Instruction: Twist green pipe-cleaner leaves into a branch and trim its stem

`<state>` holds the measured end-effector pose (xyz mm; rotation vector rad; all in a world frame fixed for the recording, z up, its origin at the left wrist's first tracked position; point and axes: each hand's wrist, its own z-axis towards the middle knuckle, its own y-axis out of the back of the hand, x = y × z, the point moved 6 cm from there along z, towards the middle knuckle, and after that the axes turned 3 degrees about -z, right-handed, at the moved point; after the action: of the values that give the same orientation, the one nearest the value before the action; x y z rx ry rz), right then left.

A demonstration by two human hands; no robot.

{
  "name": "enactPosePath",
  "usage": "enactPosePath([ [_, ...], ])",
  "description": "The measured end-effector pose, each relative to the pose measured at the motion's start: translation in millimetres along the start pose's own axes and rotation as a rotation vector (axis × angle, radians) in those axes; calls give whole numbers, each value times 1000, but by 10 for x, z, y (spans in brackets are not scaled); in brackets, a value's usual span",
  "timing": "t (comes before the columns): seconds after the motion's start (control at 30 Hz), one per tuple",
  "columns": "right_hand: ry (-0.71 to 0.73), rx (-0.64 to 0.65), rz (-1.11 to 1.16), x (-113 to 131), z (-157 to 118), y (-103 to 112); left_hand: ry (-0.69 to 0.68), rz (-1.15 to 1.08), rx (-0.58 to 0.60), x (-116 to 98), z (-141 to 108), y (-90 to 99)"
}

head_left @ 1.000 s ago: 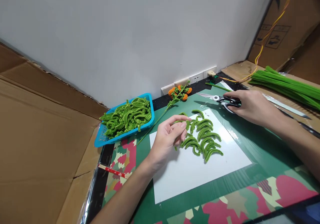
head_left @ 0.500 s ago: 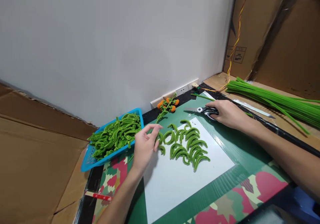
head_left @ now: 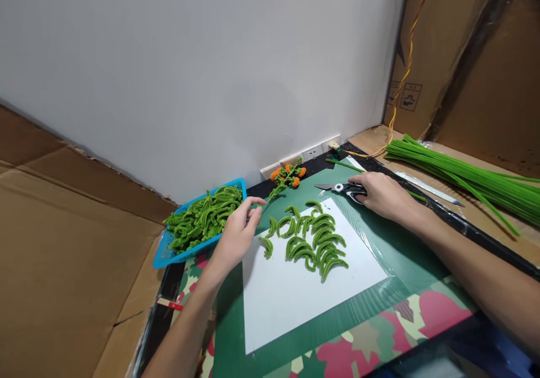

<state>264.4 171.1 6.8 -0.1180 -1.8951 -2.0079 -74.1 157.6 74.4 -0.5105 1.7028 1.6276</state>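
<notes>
The left hand (head_left: 238, 229), fingers curled, has moved left, uncovering curved fuzzy green pieces (head_left: 333, 238) on white paper (head_left: 304, 305), toward an orange-flowered green spray (head_left: 288, 172), grip unclear; the right hand (head_left: 379, 192) grips black-handled metal scissors (head_left: 338, 188).

pale wall (head_left: 169, 74) | cardboard panel (head_left: 63, 265) left | printed cardboard (head_left: 442, 35) right | socket strip (head_left: 313, 152) on wall

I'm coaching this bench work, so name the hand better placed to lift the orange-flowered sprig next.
Left, I'd judge: the left hand is close beside the sprig, while the right hand is farther off, at the handles of the scissors.
</notes>
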Motion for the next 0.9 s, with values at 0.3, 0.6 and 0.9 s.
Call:
enactPosePath([
  [0.3, -4, 10, -94, -42, -47, -37, 22, -339, 140, -146, -168, -441],
  [0.6, 12, 52, -100, -80, -57, -77, 232, -938, 120, -131, -425, -517],
  [0.9, 81, 57, -142, -55, -70, -95, 220, -1187, -95, 69, -529, -492],
])
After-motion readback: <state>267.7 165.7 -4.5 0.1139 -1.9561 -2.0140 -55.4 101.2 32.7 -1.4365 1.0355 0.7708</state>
